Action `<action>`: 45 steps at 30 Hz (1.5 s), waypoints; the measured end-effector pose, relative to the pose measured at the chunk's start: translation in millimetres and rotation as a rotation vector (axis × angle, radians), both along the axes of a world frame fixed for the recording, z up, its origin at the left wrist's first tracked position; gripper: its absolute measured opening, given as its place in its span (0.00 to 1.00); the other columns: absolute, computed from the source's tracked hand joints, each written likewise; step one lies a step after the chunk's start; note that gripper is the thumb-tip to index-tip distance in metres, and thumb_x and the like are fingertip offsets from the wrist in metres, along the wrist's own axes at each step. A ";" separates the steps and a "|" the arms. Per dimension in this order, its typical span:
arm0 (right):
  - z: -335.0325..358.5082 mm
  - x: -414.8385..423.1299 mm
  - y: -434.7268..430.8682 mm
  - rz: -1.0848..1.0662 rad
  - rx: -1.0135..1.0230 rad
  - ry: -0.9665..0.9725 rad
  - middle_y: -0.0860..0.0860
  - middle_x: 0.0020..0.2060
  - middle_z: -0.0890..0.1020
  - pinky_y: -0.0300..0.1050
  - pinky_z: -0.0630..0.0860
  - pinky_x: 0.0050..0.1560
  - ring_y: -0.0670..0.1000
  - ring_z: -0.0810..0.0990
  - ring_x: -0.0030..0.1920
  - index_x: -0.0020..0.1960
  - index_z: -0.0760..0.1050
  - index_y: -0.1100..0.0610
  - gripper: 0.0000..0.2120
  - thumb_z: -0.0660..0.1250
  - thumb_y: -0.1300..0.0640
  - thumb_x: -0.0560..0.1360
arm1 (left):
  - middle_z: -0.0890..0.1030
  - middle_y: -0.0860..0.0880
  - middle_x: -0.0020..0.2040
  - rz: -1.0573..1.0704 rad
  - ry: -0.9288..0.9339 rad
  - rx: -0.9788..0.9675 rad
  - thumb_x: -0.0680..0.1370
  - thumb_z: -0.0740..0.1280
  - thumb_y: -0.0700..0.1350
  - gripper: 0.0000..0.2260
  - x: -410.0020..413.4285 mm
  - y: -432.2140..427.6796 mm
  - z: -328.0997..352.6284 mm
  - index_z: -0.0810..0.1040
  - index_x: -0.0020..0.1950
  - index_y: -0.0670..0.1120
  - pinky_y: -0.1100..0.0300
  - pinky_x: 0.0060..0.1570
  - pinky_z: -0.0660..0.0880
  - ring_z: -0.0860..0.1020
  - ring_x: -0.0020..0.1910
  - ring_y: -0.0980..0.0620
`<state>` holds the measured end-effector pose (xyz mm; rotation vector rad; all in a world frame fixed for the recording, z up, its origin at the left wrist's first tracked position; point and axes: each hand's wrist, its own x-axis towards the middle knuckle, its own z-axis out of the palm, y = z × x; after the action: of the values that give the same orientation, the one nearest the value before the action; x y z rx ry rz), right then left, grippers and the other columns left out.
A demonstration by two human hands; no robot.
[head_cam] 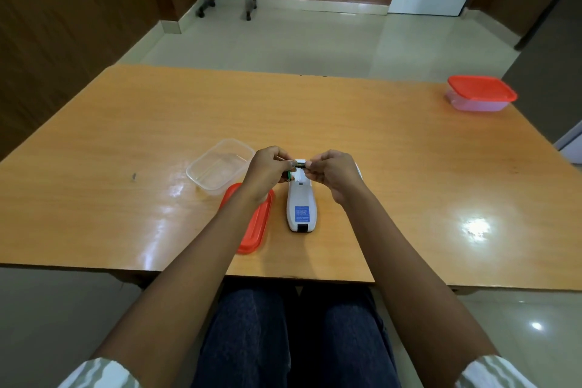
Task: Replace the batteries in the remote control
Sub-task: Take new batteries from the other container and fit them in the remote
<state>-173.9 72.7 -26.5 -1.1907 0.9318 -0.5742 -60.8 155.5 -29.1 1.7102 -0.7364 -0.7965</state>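
Note:
A white remote control (300,205) lies face down on the wooden table (393,167), its blue label toward me and its far end open. Above that open end a green battery (300,164) is pinched between the fingertips of my left hand (267,172) and my right hand (333,172). A second green battery (288,175) pokes out from under my left hand's fingers. The battery bay is mostly hidden by both hands. A white piece (358,171), perhaps the battery cover, shows just behind my right hand.
An open clear plastic tub (220,167) stands left of my hands, its red lid (256,224) lying beside the remote. A closed red-lidded tub (480,94) sits at the far right of the table. The table's near edge is close to my lap.

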 end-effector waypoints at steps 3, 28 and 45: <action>1.1 -4.7 -0.5 0.107 -0.068 0.066 0.55 0.33 0.79 0.36 0.77 0.32 0.50 0.79 0.34 0.38 0.73 0.60 0.08 0.66 0.70 0.72 | 0.78 0.47 0.37 0.024 -0.009 -0.037 0.75 0.67 0.36 0.06 -0.1 -1.2 -0.3 0.75 0.38 0.45 0.66 0.30 0.73 0.77 0.35 0.53; -13.6 21.9 -5.8 0.085 -0.484 0.408 0.59 0.40 0.81 0.48 0.77 0.43 0.55 0.79 0.40 0.51 0.78 0.63 0.10 0.67 0.67 0.71 | 0.74 0.48 0.45 -0.109 -0.426 0.400 0.74 0.69 0.48 0.11 -2.7 -3.2 -11.9 0.74 0.49 0.42 0.57 0.36 0.66 0.72 0.43 0.49; -14.0 36.1 9.8 0.142 -0.713 0.650 0.62 0.55 0.78 0.48 0.71 0.44 0.60 0.77 0.53 0.51 0.78 0.67 0.09 0.61 0.65 0.75 | 0.80 0.41 0.49 -0.109 -0.539 0.391 0.76 0.65 0.46 0.08 -21.4 4.4 -20.3 0.68 0.40 0.46 0.60 0.29 0.60 0.71 0.40 0.48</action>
<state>-137.8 82.5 -40.4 -2.1488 1.2101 -0.4114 -82.2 159.9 -49.4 2.2970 -1.0961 -0.5763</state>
